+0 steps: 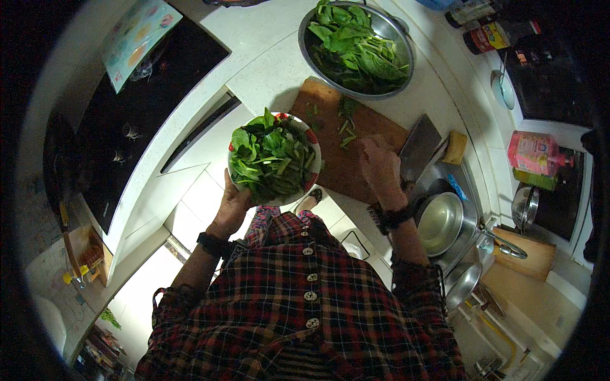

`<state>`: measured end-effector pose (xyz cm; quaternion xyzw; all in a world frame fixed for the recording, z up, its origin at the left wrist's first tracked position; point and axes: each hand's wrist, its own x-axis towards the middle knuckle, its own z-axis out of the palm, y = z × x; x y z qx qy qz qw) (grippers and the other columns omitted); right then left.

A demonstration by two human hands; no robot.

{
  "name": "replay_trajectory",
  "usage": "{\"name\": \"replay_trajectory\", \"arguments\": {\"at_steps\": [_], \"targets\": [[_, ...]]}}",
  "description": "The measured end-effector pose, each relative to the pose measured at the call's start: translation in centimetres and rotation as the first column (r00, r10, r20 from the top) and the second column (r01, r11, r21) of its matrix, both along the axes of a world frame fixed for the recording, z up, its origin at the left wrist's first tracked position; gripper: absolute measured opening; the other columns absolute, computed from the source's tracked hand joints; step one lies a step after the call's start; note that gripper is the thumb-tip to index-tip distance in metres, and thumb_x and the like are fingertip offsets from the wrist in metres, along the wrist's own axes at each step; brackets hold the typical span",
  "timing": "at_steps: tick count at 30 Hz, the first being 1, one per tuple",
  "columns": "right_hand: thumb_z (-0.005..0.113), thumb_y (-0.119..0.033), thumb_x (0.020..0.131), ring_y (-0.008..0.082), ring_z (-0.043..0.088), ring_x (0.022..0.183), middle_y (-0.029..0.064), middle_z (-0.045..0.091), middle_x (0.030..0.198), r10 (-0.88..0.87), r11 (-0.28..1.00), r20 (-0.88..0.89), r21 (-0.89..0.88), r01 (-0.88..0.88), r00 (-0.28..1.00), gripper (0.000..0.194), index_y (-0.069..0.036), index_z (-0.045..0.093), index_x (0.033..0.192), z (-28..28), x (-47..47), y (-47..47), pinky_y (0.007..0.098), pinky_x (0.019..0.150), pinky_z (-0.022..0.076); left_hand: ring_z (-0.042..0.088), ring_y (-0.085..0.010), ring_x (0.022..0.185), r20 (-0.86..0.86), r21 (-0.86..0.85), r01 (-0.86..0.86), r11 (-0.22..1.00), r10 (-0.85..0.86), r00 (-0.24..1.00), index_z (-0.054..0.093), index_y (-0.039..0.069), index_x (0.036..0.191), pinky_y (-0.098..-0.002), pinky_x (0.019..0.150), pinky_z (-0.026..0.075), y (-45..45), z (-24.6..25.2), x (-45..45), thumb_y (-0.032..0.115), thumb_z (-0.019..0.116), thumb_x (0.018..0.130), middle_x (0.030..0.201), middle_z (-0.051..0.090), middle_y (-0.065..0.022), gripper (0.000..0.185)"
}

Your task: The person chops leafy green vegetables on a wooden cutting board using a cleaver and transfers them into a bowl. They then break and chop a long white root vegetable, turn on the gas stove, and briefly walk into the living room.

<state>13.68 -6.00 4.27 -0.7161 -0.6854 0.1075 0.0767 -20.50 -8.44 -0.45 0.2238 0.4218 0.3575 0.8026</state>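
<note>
My left hand (pixel 232 205) grips the rim of a white bowl (pixel 313 164) with red decoration, holding it in front of the counter. Cut leafy greens (pixel 271 159) fill the bowl. Over the right part of a wooden cutting board (pixel 329 164) is my right hand (pixel 381 166), its fingers curled inward; whether they pinch anything is hidden. Loose green scraps (pixel 347 128) lie on the board close to those fingertips. A cleaver (pixel 420 143) rests at the board's right edge, beside my right hand. Beyond the board, a metal basin (pixel 305 45) contains more whole leafy greens (pixel 357 45).
On the right, a metal pot (pixel 441 224) with liquid sits in the sink (pixel 469 224), near a faucet (pixel 510 250). A yellow sponge (pixel 456 147) lies by the cleaver. Bottles (pixel 498 37) stand at the back right. A black cooktop (pixel 157 95) spans the left.
</note>
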Motion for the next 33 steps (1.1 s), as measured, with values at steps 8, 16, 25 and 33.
{"name": "replay_trajectory", "arguments": {"at_steps": [8,16,25,33], "targets": [[0.065,-0.012,0.081,0.0364,0.063,0.091,0.0174,0.060,0.108,0.137,0.975,0.141,-0.196,-0.108,0.980,0.026,0.000,0.059,0.104,-4.7,3.8,-0.7,0.0450,0.076,0.0540,0.041,-0.0338,0.133,0.004,0.047,0.008,0.999,-0.008,1.000,-0.004,0.028,0.152,-0.0544,0.102,0.046,-0.2,0.3,-0.6,0.008,0.045,0.098,0.150,0.030,-0.0143,0.075],[0.074,-0.031,0.077,0.0395,0.061,0.097,0.0226,0.058,0.114,0.066,0.998,-0.057,-0.012,-0.067,0.996,0.058,-0.002,0.052,0.121,-4.3,2.8,3.8,0.0460,0.081,0.0526,0.041,-0.0341,0.133,0.018,0.060,-0.024,0.998,0.023,1.000,0.001,0.027,0.152,-0.0559,0.101,0.047,-0.6,0.7,0.1,0.015,0.049,0.098,0.149,0.032,-0.0149,0.073],[0.077,-0.027,0.075,0.0415,0.059,0.106,0.0232,0.053,0.124,0.221,0.936,0.058,-0.292,-0.196,0.973,0.067,-0.006,0.047,0.131,-1.8,2.0,5.7,0.0483,0.089,0.0516,0.041,-0.0349,0.133,-0.016,0.025,-0.037,0.999,0.037,0.999,-0.003,0.026,0.152,-0.0552,0.102,0.045,-0.9,0.7,0.1,0.015,0.048,0.099,0.151,0.029,-0.0151,0.074],[0.066,-0.019,0.083,0.0384,0.061,0.093,0.0183,0.063,0.098,0.267,0.933,-0.018,-0.244,-0.263,0.964,0.025,-0.004,0.058,0.102,-4.9,2.0,3.9,0.0486,0.079,0.0511,0.040,-0.0334,0.133,-0.015,-0.006,-0.039,0.999,0.039,0.999,-0.008,0.026,0.152,-0.0537,0.101,0.047,-1.1,0.5,0.0,0.009,0.047,0.099,0.152,0.027,-0.0139,0.078]]}}
